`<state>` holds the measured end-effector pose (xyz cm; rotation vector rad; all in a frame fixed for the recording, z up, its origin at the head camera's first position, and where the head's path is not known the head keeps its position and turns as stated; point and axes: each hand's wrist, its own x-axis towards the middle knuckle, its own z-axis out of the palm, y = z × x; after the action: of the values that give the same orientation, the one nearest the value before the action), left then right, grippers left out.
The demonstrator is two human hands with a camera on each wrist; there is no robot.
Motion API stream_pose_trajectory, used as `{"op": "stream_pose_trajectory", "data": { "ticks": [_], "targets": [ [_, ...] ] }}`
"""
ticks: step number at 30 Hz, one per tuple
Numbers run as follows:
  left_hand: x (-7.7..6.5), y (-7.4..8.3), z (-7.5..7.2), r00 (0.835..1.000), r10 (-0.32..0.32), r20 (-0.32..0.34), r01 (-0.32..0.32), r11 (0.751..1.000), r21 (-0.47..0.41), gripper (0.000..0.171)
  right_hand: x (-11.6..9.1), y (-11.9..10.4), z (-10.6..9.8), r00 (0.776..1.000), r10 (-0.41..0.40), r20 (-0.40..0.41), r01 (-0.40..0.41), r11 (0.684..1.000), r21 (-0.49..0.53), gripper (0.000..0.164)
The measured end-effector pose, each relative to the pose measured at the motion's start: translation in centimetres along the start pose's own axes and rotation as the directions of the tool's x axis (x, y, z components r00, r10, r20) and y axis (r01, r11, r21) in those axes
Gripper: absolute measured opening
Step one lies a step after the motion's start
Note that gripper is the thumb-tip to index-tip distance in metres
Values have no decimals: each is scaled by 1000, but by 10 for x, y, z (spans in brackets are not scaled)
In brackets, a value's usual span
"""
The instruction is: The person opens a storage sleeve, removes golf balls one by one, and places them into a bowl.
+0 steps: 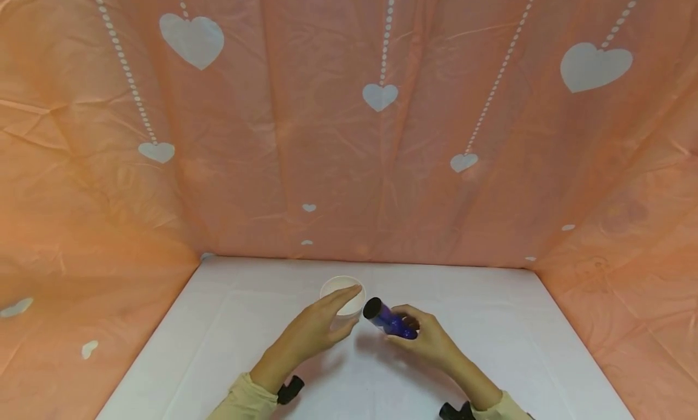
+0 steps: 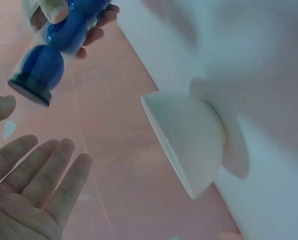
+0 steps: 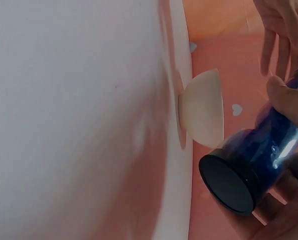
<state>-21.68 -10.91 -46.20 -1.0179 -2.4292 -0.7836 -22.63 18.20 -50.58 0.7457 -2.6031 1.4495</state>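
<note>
My right hand [image 1: 425,335] holds a shiny blue bulbed tube [image 1: 397,324], tilted above the table, its fingers and thumb wrapped around the middle. The tube has rounded bulges and flat black ends; in the right wrist view one black end [image 3: 228,184] faces the camera. A white bowl [image 2: 186,140] stands upright on the table beyond the hands. My left hand [image 1: 319,329] is raised in front of the bowl, fingers extended and holding nothing. In the left wrist view its palm [image 2: 24,210] lies below the tube, apart from it and from the bowl.
The table has a white cover [image 1: 218,347]. Orange sheets with white hearts form a back wall [image 1: 338,153] and side walls along its edges. A black strap-on device [image 1: 291,390] sits on the left wrist, another [image 1: 457,411] on the right.
</note>
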Motion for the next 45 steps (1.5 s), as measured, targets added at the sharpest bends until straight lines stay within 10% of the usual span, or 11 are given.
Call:
{"op": "stream_pose_trajectory", "data": {
  "ticks": [27, 45],
  "targets": [
    [14, 8, 17, 986, 126, 108, -145, 969, 199, 55, 5, -7, 4, 992, 40, 122, -32, 997, -70, 49],
    [11, -1, 32, 963, 271, 2, -248, 880, 404, 55, 4, -5, 5, 986, 28, 164, -29, 1000, 2, 52]
  ]
}}
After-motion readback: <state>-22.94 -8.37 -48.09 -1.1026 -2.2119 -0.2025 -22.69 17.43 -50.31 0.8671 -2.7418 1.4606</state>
